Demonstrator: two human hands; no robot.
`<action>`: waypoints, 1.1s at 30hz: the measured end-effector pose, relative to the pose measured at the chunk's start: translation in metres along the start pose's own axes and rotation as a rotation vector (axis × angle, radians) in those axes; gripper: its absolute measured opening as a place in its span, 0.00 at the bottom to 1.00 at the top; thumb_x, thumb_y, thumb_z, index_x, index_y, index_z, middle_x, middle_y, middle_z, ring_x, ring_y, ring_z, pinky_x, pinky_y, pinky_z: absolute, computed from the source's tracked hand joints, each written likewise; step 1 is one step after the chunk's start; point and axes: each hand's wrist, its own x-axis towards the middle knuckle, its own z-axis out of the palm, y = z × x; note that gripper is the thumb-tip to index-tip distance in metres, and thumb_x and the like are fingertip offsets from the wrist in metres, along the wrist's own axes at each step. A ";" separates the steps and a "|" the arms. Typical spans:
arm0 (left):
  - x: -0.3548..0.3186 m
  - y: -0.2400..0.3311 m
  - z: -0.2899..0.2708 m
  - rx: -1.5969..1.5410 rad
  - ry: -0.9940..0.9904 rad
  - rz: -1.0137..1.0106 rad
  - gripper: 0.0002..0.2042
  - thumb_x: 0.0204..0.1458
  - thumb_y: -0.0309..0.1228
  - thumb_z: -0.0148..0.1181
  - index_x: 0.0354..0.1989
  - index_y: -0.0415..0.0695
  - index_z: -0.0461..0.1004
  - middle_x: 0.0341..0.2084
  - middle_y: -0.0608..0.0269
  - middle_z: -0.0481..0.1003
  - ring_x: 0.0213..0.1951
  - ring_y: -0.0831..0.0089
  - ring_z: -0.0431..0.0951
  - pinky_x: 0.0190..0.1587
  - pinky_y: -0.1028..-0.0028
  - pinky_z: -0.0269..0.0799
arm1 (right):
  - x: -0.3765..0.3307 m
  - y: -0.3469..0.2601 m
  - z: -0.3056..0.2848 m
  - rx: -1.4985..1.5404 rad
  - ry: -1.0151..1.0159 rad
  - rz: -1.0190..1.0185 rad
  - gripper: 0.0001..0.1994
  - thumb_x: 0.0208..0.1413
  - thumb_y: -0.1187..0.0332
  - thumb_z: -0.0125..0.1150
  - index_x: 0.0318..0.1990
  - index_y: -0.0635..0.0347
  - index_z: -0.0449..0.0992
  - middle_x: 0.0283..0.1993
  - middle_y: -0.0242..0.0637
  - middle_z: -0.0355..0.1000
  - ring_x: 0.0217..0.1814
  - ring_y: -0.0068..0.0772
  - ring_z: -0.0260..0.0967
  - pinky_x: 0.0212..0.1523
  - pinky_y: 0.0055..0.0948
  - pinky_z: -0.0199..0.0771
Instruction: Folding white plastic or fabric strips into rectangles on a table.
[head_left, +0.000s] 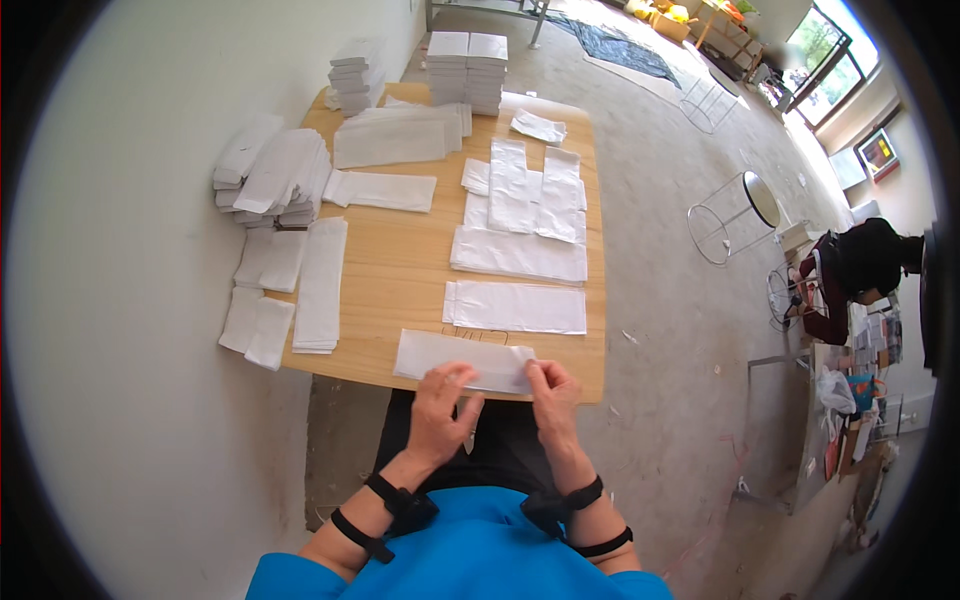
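Note:
A long flat white paper piece (450,352), perhaps a sleeve or bag, lies across the near edge of the wooden table in front of me. My right hand (555,398) pinches its right end between thumb and fingers. At its near edge is my left hand (438,410), fingers slightly bent and thumb apart, with nothing seen in it. Just beyond lies another flat white paper piece (515,306). Farther up, several overlapping white paper pieces (520,252) form a loose pile, with a small folded piece (538,126) at the far side.
The wooden table (395,265) also carries tall stacks of folded white paper (467,75), a heap (280,170) at the left edge, and long strips (320,285). A white wall (130,300) runs along the left. Rightward are a round stool (760,200) and a seated person (850,265).

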 end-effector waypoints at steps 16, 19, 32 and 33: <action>-0.007 -0.088 0.007 0.495 -0.500 0.142 0.35 0.55 0.38 0.59 0.68 0.38 0.53 0.70 0.55 0.51 0.71 0.58 0.48 0.72 0.58 0.41 | 0.040 0.063 -0.083 -0.137 0.195 0.004 0.12 0.60 0.66 0.59 0.31 0.68 0.77 0.24 0.26 0.72 0.27 0.14 0.64 0.28 0.20 0.66; -0.009 -0.090 0.008 0.509 -0.502 0.144 0.35 0.54 0.38 0.60 0.68 0.39 0.53 0.70 0.56 0.51 0.71 0.59 0.48 0.72 0.58 0.41 | 0.042 0.064 -0.084 -0.158 0.225 -0.002 0.12 0.60 0.66 0.59 0.31 0.68 0.77 0.24 0.26 0.72 0.26 0.15 0.64 0.28 0.21 0.66; -0.010 -0.088 0.009 0.490 -0.501 0.120 0.34 0.53 0.39 0.61 0.67 0.39 0.56 0.69 0.57 0.53 0.71 0.57 0.48 0.72 0.56 0.41 | 0.046 0.073 -0.081 -0.627 0.380 0.040 0.12 0.55 0.63 0.63 0.35 0.66 0.76 0.29 0.39 0.75 0.30 0.34 0.72 0.35 0.35 0.72; -0.009 -0.086 0.008 0.469 -0.489 0.119 0.34 0.53 0.39 0.61 0.66 0.39 0.57 0.69 0.57 0.53 0.71 0.56 0.48 0.72 0.55 0.41 | 0.043 0.064 -0.076 -0.628 0.378 0.043 0.12 0.55 0.63 0.63 0.35 0.66 0.76 0.29 0.39 0.75 0.30 0.34 0.72 0.35 0.35 0.72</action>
